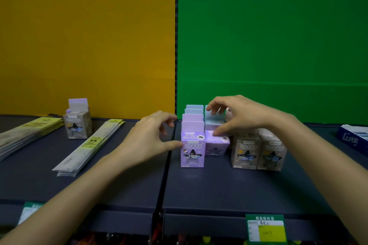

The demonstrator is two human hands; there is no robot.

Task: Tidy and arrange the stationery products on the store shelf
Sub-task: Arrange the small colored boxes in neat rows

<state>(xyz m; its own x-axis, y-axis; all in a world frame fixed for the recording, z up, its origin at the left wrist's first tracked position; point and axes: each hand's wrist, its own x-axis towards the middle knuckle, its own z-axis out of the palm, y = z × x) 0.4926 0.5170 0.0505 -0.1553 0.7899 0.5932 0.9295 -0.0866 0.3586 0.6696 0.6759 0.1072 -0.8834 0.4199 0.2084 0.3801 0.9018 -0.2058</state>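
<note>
A row of small purple boxes with a star window (192,150) stands upright on the dark shelf (199,189), running back toward the green panel. My left hand (148,137) rests its thumb against the front box's left side, fingers apart. My right hand (237,115) pinches a tilted purple box (217,143) in a second row just to the right, fingers over its card top. Two grey boxes of the same kind (246,153) stand right of that.
Another grey box (78,125) stands alone at the back left. Long flat packs (89,145) lie diagonally on the left shelf, a stack of them (25,133) farther left. A blue box (352,138) sits at the right edge. Price tags (265,228) hang on the front rail.
</note>
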